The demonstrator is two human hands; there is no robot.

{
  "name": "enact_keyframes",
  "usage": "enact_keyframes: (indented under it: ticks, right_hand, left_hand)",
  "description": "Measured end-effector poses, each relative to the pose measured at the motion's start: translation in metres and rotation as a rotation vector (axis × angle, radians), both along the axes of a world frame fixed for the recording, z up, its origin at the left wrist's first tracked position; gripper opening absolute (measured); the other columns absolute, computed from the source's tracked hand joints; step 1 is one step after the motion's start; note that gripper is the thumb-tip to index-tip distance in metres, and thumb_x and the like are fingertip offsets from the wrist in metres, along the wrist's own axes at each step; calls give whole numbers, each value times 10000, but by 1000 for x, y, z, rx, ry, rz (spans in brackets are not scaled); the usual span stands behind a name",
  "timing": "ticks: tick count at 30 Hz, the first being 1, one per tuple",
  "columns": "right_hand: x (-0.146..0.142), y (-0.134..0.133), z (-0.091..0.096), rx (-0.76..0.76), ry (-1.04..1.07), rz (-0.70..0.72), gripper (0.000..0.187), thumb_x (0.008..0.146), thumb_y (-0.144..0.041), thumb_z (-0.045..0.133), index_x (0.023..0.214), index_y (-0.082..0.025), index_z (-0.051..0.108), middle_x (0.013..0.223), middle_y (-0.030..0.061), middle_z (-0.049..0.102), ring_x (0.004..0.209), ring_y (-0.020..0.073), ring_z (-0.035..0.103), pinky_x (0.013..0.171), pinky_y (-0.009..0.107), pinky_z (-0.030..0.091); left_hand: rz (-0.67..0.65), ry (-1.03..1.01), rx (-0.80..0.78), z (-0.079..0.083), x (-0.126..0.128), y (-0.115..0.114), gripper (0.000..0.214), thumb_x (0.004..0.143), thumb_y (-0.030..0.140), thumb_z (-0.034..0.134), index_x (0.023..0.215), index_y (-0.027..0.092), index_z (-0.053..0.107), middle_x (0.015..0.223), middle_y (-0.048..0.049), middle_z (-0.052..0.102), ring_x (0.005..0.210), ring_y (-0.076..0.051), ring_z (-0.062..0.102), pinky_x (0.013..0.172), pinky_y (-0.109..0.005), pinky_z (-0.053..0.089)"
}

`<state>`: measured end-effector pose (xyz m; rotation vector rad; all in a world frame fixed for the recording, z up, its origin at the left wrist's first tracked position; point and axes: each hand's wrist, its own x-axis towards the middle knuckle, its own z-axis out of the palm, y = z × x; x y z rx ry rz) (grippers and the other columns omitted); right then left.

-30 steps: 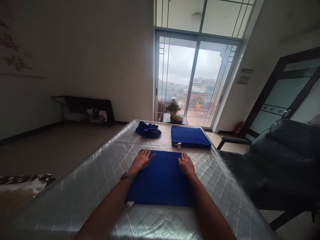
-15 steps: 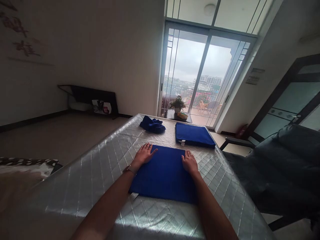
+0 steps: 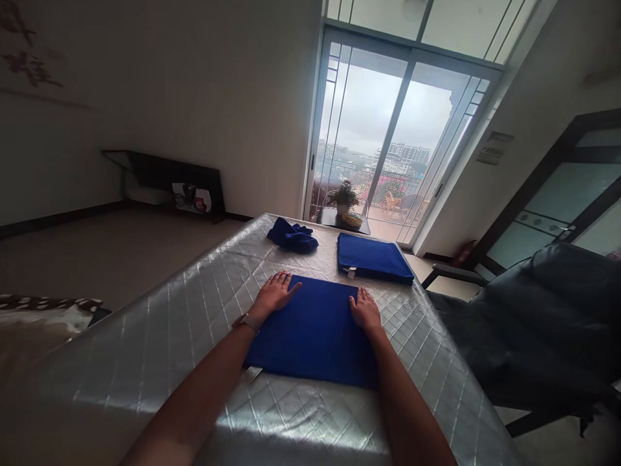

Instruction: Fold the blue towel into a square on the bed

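Observation:
A flat, folded blue cloth (image 3: 315,333) lies in front of me on the silver quilted table cover (image 3: 194,336), a white tag showing at its near left corner. On its far left corner rests my left hand (image 3: 276,292), palm down with fingers stretched out and thumb apart. My right hand (image 3: 365,310) lies flat over the far right corner, its fingers extended. Beyond it, a stack of folded blue cloths (image 3: 373,255) sits at the back right, also with a white tag. A crumpled blue cloth (image 3: 292,234) lies at the back left.
A dark padded armchair (image 3: 538,323) stands close along the table's right side. Behind the far edge are a small dark table (image 3: 330,218) with a potted plant (image 3: 345,196) and a sliding glass door (image 3: 369,129). A dark folded frame (image 3: 169,184) leans by the left wall.
The view has shifted slightly, so everything sits a little differently in the picture. Both hands stay flat on the same corners of the folded cloth.

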<state>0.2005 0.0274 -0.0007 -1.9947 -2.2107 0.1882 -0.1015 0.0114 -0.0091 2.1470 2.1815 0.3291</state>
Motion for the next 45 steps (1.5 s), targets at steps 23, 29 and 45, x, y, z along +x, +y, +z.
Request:
enact_keyframes:
  ticks: [23,29,45]
  right_hand:
    - [-4,-6,-1,57,47,-18,663,981,-430,230,1507,-28,270,1584,129,246,1465,187,190,1181,300,97]
    - [5,-4,-8,38,-33,71,632,962,-336,304,1526,-64,228,1603,103,197,1477,184,139,1186,302,92]
    - [-1,-5,0,34,31,3,655,982,-400,214,1513,-18,244,1589,129,228,1468,190,178,1179,303,98]
  left_hand:
    - [-52,55,-13,25,81,4,816,957,621,93,1454,42,381,1513,-202,396,1429,-317,309,1170,-483,183]
    - [-406,-26,73,19,193,5,646,999,540,141,1479,177,377,1552,-80,372,1448,-186,286,1184,-347,214]
    - [-232,-35,1,6,115,4,766,949,636,78,1507,170,322,1592,-79,271,1479,-215,201,1211,-417,128]
